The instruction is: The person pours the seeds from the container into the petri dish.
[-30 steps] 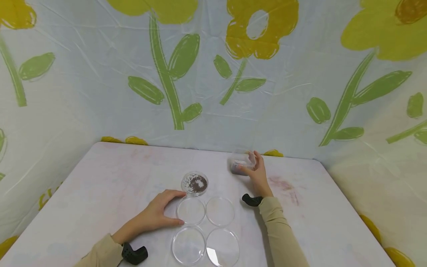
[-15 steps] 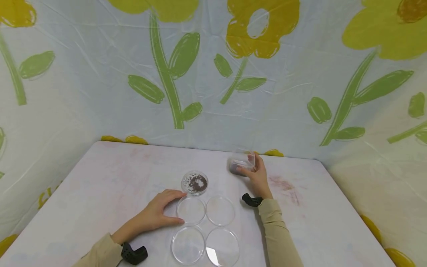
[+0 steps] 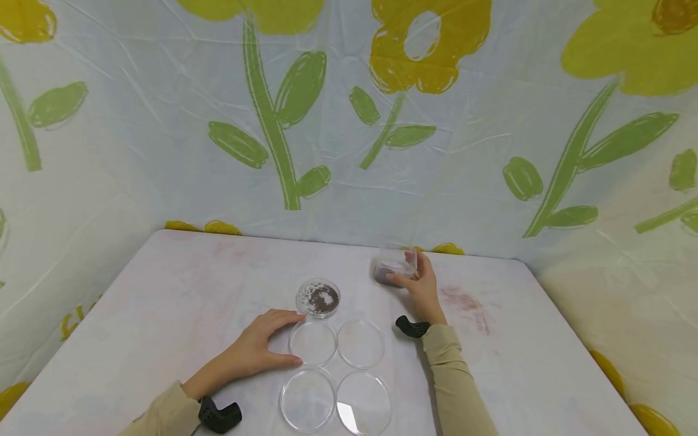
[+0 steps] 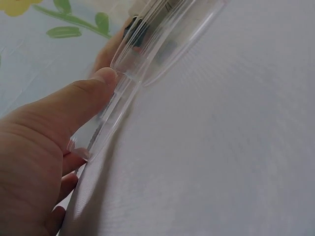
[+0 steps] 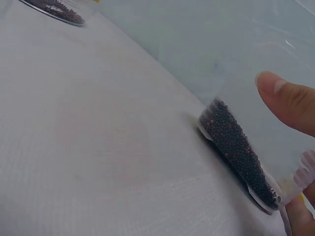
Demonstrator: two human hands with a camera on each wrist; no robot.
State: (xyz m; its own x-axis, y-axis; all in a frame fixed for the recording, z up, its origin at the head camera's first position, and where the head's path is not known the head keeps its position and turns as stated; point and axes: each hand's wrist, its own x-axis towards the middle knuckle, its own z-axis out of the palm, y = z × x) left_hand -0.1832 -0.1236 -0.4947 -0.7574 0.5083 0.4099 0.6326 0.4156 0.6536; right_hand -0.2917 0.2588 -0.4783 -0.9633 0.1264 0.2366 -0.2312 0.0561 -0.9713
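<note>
We are watching the left hand (image 3: 256, 345) spanning the far-left clear dish (image 3: 312, 343), thumb on the near side and forefinger on the far side, the two clasping the rim between them. Just beyond the forefinger, a round dish of dark grains (image 3: 319, 298) is sitting on the white-topped table (image 3: 218, 272); whether the fingertip is touching that one too, we are failing to make out. Beside and nearer than the clasped dish, three more are lying: a far-right clear dish (image 3: 360, 344), a near-left clear dish (image 3: 308, 401) and a near-right clear dish (image 3: 363, 402), the last showing a bright glint. Over on the right, towards the table's back edge, the right hand (image 3: 422, 287) is gripping a clear tub (image 3: 395, 261), its thumb lying along the near wall and its other fingers wrapping behind. In the right wrist view we are seeing dark beads (image 5: 238, 155) lying along the bottom of this tub. We are struggling to tell whether its base is touching the table.
</note>
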